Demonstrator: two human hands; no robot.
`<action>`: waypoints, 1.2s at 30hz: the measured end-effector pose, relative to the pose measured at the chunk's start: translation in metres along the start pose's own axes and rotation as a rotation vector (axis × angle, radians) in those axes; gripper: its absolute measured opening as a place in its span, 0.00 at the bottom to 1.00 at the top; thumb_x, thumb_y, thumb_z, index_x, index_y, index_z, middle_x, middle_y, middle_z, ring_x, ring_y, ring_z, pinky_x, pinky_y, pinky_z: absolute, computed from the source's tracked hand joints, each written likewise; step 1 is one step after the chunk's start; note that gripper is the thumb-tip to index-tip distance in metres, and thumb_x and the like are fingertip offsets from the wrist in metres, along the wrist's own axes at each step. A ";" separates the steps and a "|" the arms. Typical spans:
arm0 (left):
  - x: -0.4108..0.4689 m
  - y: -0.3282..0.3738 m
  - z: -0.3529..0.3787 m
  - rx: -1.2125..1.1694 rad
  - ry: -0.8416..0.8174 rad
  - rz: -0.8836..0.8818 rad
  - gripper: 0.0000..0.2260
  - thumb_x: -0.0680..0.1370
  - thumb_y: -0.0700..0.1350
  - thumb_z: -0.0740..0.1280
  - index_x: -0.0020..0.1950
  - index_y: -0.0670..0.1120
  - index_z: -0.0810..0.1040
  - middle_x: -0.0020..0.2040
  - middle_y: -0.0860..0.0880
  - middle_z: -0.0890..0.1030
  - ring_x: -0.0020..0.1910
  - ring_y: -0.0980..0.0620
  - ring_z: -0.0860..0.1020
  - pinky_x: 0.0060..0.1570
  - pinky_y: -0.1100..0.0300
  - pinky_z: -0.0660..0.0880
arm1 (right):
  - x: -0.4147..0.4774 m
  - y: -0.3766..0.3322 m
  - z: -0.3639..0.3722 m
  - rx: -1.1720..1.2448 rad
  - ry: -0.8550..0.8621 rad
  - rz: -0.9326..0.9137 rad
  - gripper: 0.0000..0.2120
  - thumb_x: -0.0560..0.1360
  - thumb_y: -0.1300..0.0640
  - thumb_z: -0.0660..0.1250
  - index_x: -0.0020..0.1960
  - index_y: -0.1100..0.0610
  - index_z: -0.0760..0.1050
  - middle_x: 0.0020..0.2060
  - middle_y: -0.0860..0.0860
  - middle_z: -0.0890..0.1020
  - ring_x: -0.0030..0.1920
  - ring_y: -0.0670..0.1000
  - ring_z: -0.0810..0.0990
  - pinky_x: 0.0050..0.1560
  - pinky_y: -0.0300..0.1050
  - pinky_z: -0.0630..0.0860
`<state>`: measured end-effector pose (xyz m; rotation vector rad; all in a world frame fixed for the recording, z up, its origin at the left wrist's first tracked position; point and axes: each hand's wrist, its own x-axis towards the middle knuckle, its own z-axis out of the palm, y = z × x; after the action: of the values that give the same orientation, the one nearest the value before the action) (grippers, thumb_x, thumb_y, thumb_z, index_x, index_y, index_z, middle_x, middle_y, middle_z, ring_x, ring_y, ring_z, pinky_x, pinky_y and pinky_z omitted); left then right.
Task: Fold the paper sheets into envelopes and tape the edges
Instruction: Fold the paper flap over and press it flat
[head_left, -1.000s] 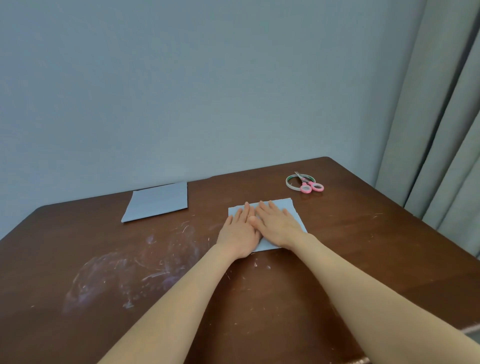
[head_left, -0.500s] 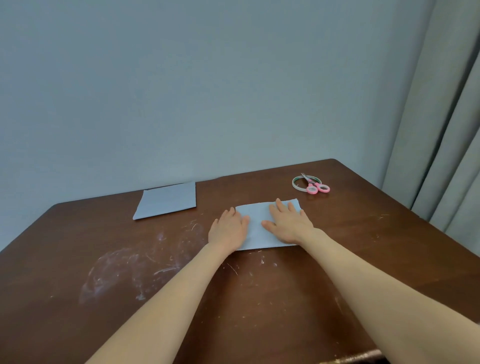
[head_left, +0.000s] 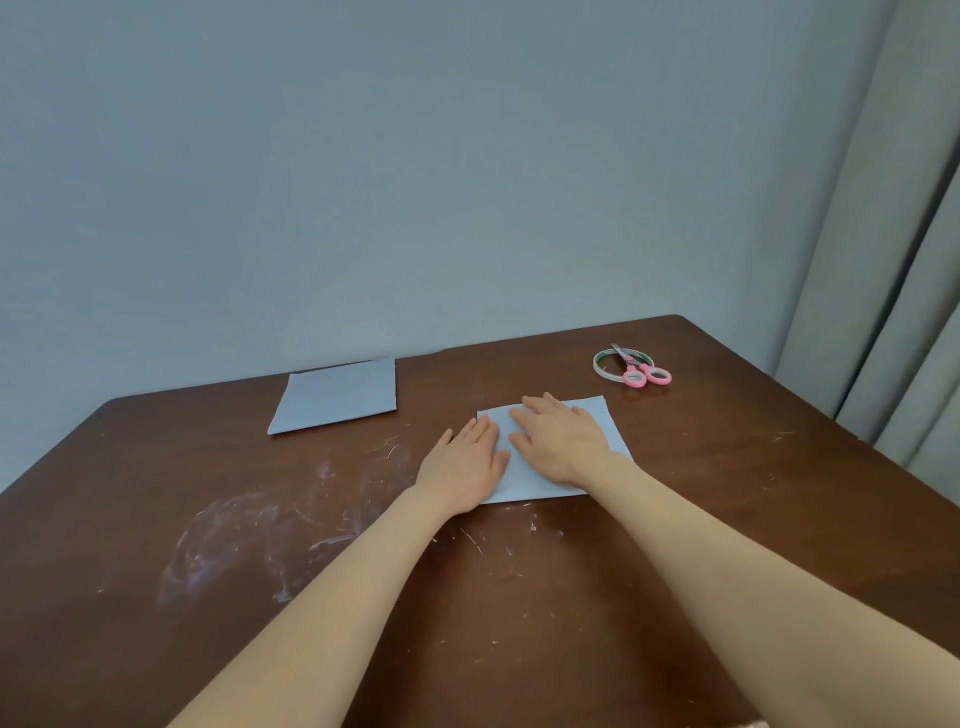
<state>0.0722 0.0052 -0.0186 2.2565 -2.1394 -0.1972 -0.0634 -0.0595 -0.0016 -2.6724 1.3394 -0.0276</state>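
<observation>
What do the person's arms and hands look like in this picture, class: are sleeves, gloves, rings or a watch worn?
Both forearms are bare as far as the picture shows, with no sleeves in view. The left hand and the right hand wear no gloves. No rings, watch or bracelets show on the fingers or wrists.

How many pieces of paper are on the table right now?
2. One folded paper lies flat under both hands, left hand and right hand. The other paper lies untouched at the far left, near the wall. Any sheets stacked beneath either would be hidden.
</observation>
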 end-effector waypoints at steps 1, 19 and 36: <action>0.001 -0.002 -0.001 0.004 0.006 0.004 0.24 0.84 0.51 0.46 0.79 0.44 0.50 0.79 0.48 0.50 0.78 0.52 0.49 0.76 0.52 0.48 | 0.002 -0.004 0.000 0.002 0.010 -0.037 0.23 0.83 0.49 0.47 0.78 0.52 0.55 0.78 0.49 0.53 0.78 0.53 0.47 0.75 0.54 0.50; 0.004 -0.003 -0.001 0.089 0.024 -0.041 0.22 0.84 0.47 0.47 0.77 0.44 0.53 0.79 0.47 0.52 0.78 0.51 0.50 0.76 0.51 0.49 | 0.000 0.000 0.010 -0.012 -0.084 -0.039 0.31 0.82 0.43 0.47 0.79 0.58 0.44 0.79 0.53 0.44 0.78 0.50 0.43 0.77 0.49 0.44; 0.001 0.000 -0.002 0.103 0.001 -0.045 0.22 0.84 0.45 0.46 0.78 0.44 0.49 0.79 0.47 0.48 0.78 0.52 0.48 0.75 0.53 0.48 | -0.021 0.047 0.003 0.042 -0.097 0.208 0.39 0.78 0.33 0.45 0.79 0.58 0.45 0.79 0.51 0.46 0.78 0.49 0.44 0.77 0.55 0.45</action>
<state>0.0725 0.0036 -0.0167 2.3611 -2.1472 -0.0888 -0.1136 -0.0700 -0.0099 -2.4528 1.5582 0.0945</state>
